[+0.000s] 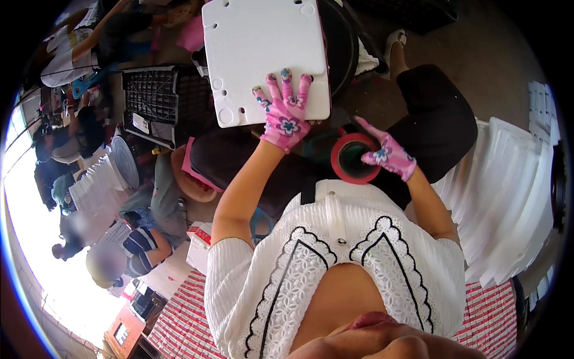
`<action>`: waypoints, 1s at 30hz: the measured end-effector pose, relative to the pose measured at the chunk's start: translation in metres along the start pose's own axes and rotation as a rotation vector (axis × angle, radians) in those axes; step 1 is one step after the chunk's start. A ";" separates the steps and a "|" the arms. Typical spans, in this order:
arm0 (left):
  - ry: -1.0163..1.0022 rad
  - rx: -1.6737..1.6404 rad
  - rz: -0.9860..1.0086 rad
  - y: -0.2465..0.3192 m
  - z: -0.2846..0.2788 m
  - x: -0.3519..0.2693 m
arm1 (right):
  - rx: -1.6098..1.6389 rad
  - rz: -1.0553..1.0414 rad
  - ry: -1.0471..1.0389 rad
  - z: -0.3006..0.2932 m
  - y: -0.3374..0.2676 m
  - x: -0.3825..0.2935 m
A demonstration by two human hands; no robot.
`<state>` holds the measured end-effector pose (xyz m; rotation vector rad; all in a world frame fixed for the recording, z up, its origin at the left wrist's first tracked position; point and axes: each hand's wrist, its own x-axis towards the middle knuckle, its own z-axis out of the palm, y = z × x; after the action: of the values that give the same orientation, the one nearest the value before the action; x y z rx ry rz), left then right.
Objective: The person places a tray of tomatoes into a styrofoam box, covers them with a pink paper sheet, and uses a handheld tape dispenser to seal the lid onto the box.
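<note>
My left hand point(287, 114), in a pink flower-patterned glove, lies flat with spread fingers on the near edge of a white foam panel point(262, 54). The panel looks like the face of a foam box; its surface has several small holes and round marks. In my right hand point(392, 155), gloved the same way, is a roll of red tape point(339, 157). One fingertip reaches into the roll's core, while another finger extends past its far side. The roll is in front of my waist, apart from the panel.
A black plastic crate point(150, 98) with a phone point(140, 123) on it stands left. Stacked white foam pieces point(502, 197) rise on the right. Behind me are rows of red-and-white boxes point(184, 323). A round black container point(343, 49) sits beyond the panel. Several people work at left.
</note>
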<state>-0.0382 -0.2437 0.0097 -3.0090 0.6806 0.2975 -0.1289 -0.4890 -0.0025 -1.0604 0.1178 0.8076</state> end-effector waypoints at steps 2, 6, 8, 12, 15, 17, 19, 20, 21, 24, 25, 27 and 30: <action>0.000 0.020 0.005 0.004 -0.001 0.001 | 0.036 0.055 -0.056 -0.011 -0.012 0.002; -0.005 0.021 -0.018 0.006 -0.002 0.001 | -0.141 0.065 -0.085 -0.019 -0.022 -0.001; -0.031 0.023 -0.028 0.006 -0.006 0.002 | -0.006 0.154 -0.050 -0.009 -0.030 -0.003; -0.034 0.002 -0.028 0.005 -0.004 -0.002 | -0.148 0.063 -0.098 -0.020 -0.013 0.002; -0.066 0.035 -0.012 0.000 -0.002 -0.004 | -0.303 0.056 -0.122 -0.024 -0.020 0.007; -0.039 0.008 -0.011 0.000 -0.002 -0.006 | -0.541 0.174 -0.160 -0.021 -0.055 0.009; -0.026 -0.004 -0.001 -0.001 -0.005 -0.004 | -0.848 0.137 -0.244 -0.018 -0.060 0.016; -0.034 -0.004 0.009 -0.001 -0.006 -0.004 | -1.149 0.129 -0.308 -0.007 -0.057 0.016; -0.047 -0.002 0.014 -0.001 -0.005 -0.007 | -1.446 0.114 -0.377 0.007 -0.053 0.014; -0.053 -0.022 0.013 0.002 -0.006 -0.002 | -1.323 -0.082 -0.336 0.027 -0.047 0.003; -0.086 -0.012 -0.002 0.001 -0.006 -0.007 | -1.180 -0.066 -0.277 0.012 -0.069 -0.001; -0.117 0.015 -0.039 0.003 -0.020 -0.009 | -0.736 -0.073 -0.143 -0.019 -0.098 -0.014; 0.012 -0.189 -0.046 0.015 -0.031 -0.011 | -0.104 -0.205 0.142 -0.045 -0.090 -0.010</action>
<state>-0.0489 -0.2549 0.0425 -3.2021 0.6158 0.3623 -0.0659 -0.5519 0.0450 -1.2067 0.0863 0.5576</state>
